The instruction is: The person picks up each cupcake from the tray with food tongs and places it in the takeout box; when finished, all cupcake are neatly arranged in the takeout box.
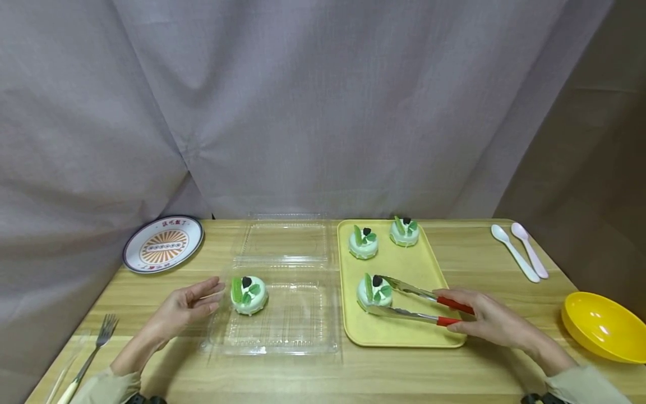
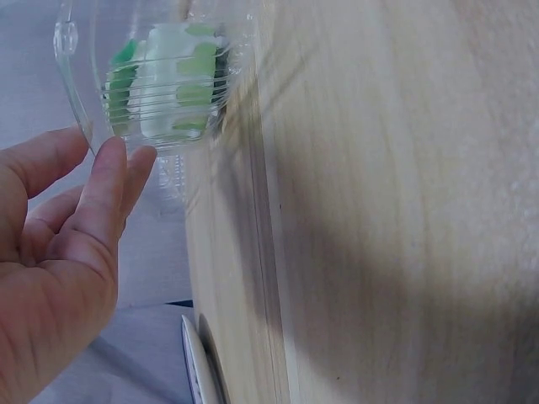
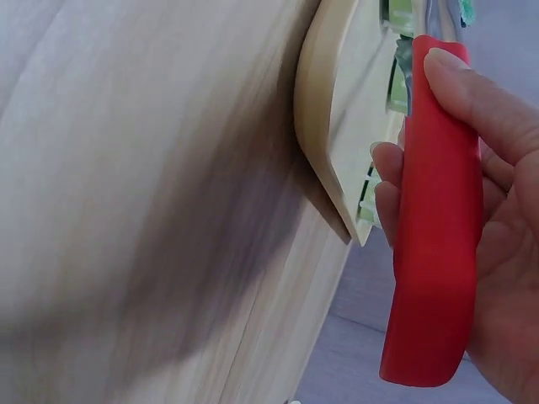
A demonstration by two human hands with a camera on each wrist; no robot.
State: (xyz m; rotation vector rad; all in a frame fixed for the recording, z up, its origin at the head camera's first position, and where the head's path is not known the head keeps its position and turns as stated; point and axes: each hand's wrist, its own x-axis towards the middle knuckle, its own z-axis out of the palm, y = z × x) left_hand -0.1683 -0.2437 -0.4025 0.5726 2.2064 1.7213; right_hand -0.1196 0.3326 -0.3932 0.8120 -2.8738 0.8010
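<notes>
On the yellow tray point(image 1: 398, 331), a small pale green cake point(image 1: 364, 293) with a dark berry and leaves stands between the jaws of metal tongs point(image 1: 411, 316). My right hand point(image 1: 487, 320) holds the tongs by their red handles point(image 3: 434, 252). Whether the tips touch the cake, I cannot tell. To the left lies an open clear plastic box point(image 1: 298, 352), its lid folded back. A matching cake point(image 1: 256, 303) sits in its base at the left. With extended fingers, my left hand point(image 1: 179, 308) is at the base's left rim, its fingertips beside the rim point(image 2: 74, 97) in the left wrist view.
Two more cakes point(image 1: 363, 247) point(image 1: 404, 234) stand toward the tray's back. A patterned plate point(image 1: 184, 261) lies back left, and a fork point(image 1: 103, 331) front left. Two plastic spoons point(image 1: 515, 255) point(image 1: 531, 252) and a yellow bowl point(image 1: 600, 325) are on the right.
</notes>
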